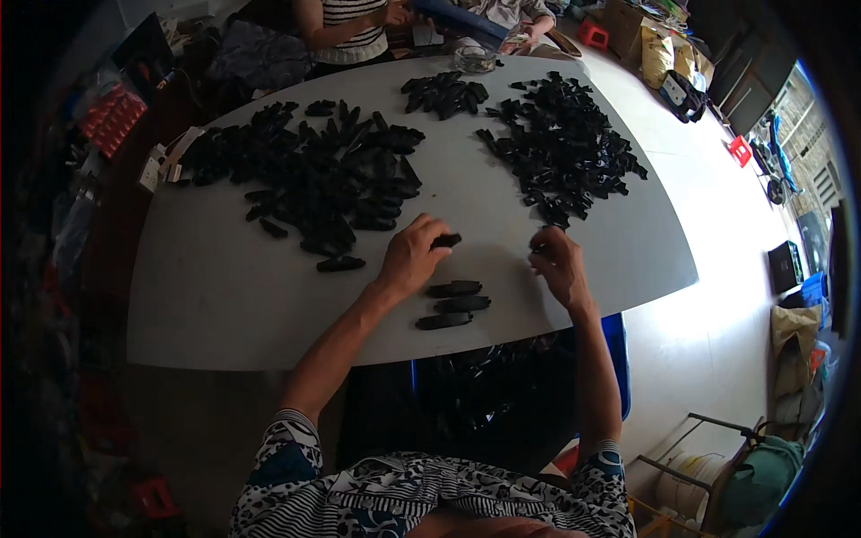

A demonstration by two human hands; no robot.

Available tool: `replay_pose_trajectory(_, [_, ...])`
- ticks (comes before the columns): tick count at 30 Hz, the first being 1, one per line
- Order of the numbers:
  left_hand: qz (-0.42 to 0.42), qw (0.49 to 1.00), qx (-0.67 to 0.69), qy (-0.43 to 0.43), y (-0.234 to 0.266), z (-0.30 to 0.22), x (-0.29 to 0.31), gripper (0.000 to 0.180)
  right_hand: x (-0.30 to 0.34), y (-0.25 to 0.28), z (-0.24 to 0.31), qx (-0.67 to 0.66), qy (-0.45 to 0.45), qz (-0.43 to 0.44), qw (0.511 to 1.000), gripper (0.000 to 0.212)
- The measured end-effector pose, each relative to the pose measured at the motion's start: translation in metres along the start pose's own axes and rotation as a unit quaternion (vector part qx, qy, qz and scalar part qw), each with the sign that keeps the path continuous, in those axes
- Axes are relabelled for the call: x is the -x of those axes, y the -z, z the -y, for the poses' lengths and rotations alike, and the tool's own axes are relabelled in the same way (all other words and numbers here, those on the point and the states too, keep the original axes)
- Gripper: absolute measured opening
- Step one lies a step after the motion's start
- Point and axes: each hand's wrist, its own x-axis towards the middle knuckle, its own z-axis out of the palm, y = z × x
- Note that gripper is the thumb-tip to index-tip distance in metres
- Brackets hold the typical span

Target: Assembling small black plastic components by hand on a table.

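Black plastic piece (446, 240) pinched at left hand (411, 260) fingers (430, 235), above table (224, 296)

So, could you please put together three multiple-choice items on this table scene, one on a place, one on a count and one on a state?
1. Where do the two big heaps of black parts lie?
A. on the far half of the white table
B. on the floor
C. on a chair

2. How many black pieces lie in a row between the hands?
A. one
B. three
C. six

3. What is the left hand doing?
A. resting flat and empty
B. pinching a small black piece
C. holding a cup

Answers: 1 A, both heaps lie beyond the hands; 2 B, three lie side by side; 3 B, its fingertips grip the piece.
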Motion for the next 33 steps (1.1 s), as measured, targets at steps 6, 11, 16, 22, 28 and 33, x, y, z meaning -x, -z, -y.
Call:
replay_pose_trajectory(6, [-0.044,0.876,0.446,0.176,-0.004,-0.002,-0.012,0.031,-0.011,-0.038,0.01,0.035,0.133,0.018,0.99,0.019])
replay_pose_trajectory(11, [-0.009,0.861,0.481,0.165,-0.012,0.026,-0.009,0.03,-0.012,-0.032,-0.004,0.071,0.108,0.024,0.991,0.018])
replay_pose_trajectory(16, [0.029,0.94,0.256,0.222,0.002,0.012,-0.007,0.022,-0.01,-0.024,0.007,0.262,0.107,-0.016,0.959,0.014])
replay_pose_trajectory(22, [-0.064,0.995,0.003,0.071,-0.015,0.016,0.005,0.028,-0.019,-0.053,0.025,0.103,0.122,0.024,0.987,0.017])
replay_pose_trajectory(28, [-0.065,0.997,-0.003,0.035,-0.015,0.016,0.01,0.028,-0.031,-0.074,0.029,0.096,0.146,0.05,0.983,0.018])
replay_pose_trajectory(33, [-0.104,0.985,-0.141,0.013,-0.014,0.015,0.008,0.027,-0.026,-0.062,0.017,0.17,0.129,0.011,0.977,0.019])
